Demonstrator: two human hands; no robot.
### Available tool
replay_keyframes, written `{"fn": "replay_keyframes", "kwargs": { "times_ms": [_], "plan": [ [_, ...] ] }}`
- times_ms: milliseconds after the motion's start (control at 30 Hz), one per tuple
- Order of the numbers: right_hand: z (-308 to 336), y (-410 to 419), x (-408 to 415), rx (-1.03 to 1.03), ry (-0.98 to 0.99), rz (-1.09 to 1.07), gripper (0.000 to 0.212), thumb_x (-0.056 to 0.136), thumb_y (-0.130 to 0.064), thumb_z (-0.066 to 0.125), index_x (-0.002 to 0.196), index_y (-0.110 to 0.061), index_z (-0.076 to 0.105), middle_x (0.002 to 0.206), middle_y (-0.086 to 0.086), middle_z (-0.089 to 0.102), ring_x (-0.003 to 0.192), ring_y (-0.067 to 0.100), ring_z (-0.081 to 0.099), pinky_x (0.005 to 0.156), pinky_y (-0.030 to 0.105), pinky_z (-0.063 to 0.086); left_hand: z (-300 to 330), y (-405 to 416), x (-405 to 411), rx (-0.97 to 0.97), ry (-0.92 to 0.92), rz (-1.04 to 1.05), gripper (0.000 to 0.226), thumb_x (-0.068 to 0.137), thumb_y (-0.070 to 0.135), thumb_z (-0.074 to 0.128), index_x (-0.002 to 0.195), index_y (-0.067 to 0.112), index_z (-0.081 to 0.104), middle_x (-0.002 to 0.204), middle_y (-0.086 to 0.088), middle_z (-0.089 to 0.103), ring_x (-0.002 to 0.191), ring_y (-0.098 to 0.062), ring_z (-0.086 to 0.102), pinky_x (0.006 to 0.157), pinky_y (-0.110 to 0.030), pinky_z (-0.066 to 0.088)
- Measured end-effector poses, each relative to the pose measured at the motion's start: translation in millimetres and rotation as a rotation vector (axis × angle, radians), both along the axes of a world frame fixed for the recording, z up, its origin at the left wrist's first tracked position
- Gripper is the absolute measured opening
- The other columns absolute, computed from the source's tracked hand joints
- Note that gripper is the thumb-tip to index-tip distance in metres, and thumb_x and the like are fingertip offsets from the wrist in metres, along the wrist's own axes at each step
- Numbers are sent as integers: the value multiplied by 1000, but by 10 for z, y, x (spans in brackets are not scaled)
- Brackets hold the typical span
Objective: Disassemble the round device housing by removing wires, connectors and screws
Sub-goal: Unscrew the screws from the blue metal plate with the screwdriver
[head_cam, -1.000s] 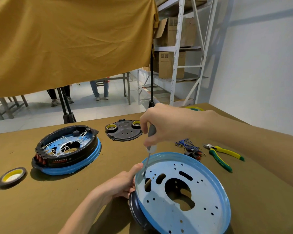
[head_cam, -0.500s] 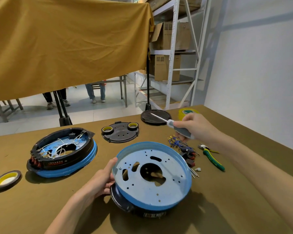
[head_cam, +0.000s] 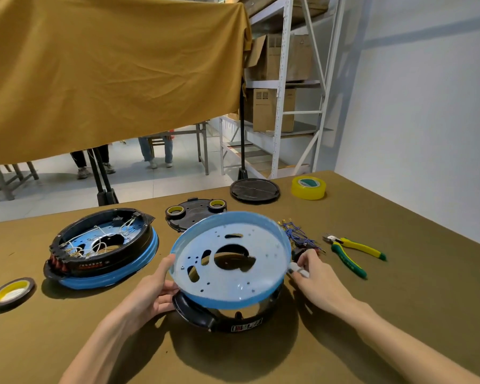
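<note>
The round device housing (head_cam: 230,270), a pale blue perforated plate over a black and chrome base, sits tilted at the table's centre. My left hand (head_cam: 155,292) grips its left edge, thumb on the blue rim and fingers under it. My right hand (head_cam: 316,278) is low beside the right rim, fingers curled round a screwdriver (head_cam: 298,270) of which only the pale handle end shows. A pile of removed blue wires and connectors (head_cam: 297,236) lies just behind that hand.
A second housing (head_cam: 103,245) with white wires stands at the left. Behind are a black cover (head_cam: 194,214) carrying two tape rolls, a black lid (head_cam: 255,189) and yellow tape (head_cam: 308,187). Green-yellow pliers (head_cam: 349,253) lie at the right, a tape roll (head_cam: 11,291) at the far left.
My right hand lifted the screwdriver off the plate, swung it right, then brought it down beside the housing's right rim. The housing now tilts up on its left side.
</note>
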State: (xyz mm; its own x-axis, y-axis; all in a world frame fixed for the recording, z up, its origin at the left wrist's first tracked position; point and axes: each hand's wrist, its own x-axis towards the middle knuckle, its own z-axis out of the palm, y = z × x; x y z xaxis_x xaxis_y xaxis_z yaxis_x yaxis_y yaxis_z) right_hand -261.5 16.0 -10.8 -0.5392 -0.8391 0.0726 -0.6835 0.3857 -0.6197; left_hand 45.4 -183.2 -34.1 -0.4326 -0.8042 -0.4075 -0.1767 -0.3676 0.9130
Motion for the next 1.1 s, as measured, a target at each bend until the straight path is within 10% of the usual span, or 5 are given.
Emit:
{"fn": "replay_keyframes", "kwargs": {
  "times_ms": [467,600,767,1100],
  "plan": [
    [110,-173,-12,253,92,93,19,97,-24,56,114,-22,48,96,1,63,86,18,63,70,37,52,1,15,-25,-66,-67,-43,87,70,82,56,107,4,70,92,-15,80,85,-26,79,66,-33,62],
    [410,-243,38,-53,178,-23,17,96,-8,51,108,-19,56,103,2,64,94,21,61,81,40,53,26,28,-27,-51,-77,-80,96,59,87,58,109,5,70,94,-17,79,86,-28,79,63,-31,61],
    [629,-495,539,-170,142,297,13,96,-14,59,99,-19,70,85,-14,63,75,0,57,66,16,41,30,38,-39,-27,-81,-95,98,60,88,57,109,4,71,94,-15,80,85,-26,79,63,-30,61],
    [420,-1143,1410,-194,192,603,29,95,-38,66,116,-20,77,90,-2,69,83,9,56,75,35,52,71,112,-17,-5,-62,-102,98,62,91,58,113,7,71,99,-10,80,91,-23,78,68,-31,63]
  ]
}}
